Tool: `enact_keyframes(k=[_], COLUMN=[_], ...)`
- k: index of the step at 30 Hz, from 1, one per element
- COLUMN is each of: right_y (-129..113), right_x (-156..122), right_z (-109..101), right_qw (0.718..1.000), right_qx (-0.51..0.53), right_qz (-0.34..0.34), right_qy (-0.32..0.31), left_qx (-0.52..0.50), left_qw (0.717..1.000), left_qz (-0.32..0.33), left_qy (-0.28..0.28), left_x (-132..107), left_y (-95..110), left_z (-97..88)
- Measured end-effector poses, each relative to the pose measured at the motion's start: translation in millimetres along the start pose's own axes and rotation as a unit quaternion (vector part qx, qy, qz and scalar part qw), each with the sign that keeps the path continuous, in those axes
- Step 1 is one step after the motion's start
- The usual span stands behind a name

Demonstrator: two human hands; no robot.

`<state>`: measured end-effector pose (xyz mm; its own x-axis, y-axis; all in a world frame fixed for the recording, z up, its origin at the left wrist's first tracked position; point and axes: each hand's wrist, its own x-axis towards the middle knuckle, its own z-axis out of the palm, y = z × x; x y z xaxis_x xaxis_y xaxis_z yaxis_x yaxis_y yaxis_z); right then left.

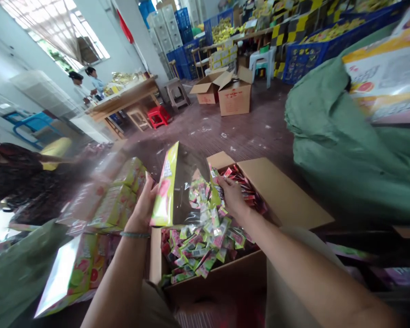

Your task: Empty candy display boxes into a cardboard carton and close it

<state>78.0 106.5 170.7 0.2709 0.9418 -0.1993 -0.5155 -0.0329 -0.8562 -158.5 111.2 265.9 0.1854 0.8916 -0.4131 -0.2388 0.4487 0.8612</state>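
A clear-fronted package [167, 187] is held tilted above the near part of an open carton [215, 278]. Its left printed side is grasped by the left hand [144, 202]; its right edge is pinched by the right hand [232, 196]. Whether a sachet is also caught in the right-hand pinch cannot be told.

Green-and-pink sachets [198, 255] are heaped in the carton and seen at the package's lower right. Spillage over the near carton wall could be caused by the height of the heap. Slipping or creasing of the package could be caused by its thin, glossy film if the right-hand pinch is loosened. Mixing with the red sachets [242, 182] at the far right could be caused by the absence of any visible divider. The right forearm could be snagged by the carton flap [283, 191] spread to the right.
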Motion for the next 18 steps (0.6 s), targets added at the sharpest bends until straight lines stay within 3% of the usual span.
enact_keyframes(k=[3,5,7,9,13,16,18], right_y=[7.4,13.4,20.6,31.0,67.8,99.5,111.8], right_x=[-15.8,-24.5,-26.0,-17.5,24.0,62.5,84.6], right_z=[8.9,18.1,29.7,43.1,64.8,62.8,49.3], right_qw=[0.992,0.980,0.945,0.868,0.645,0.480,0.452], right_qx=[-0.109,-0.161,-0.262,-0.416,-0.636,-0.762,-0.809], right_qz=[-0.063,-0.077,-0.095,-0.153,-0.293,-0.266,-0.212], right_qy=[-0.009,-0.085,-0.170,-0.225,-0.307,-0.345,-0.309], left_qx=[0.078,0.092,0.063,0.012,-0.055,-0.078,-0.088], left_qw=[0.995,0.990,0.985,0.969,0.930,0.923,0.920], left_qz=[0.042,0.066,0.082,0.109,0.141,0.089,0.048], left_qy=[0.034,0.078,0.141,0.219,0.335,0.365,0.378], left_x=[-22.4,-29.5,-31.0,-29.4,-26.9,-29.5,-30.8], left_y=[-12.0,-22.1,-28.6,-29.9,-23.1,-18.8,-16.8], left_z=[0.3,-7.8,-24.6,-48.3,-91.1,-97.1,-89.1])
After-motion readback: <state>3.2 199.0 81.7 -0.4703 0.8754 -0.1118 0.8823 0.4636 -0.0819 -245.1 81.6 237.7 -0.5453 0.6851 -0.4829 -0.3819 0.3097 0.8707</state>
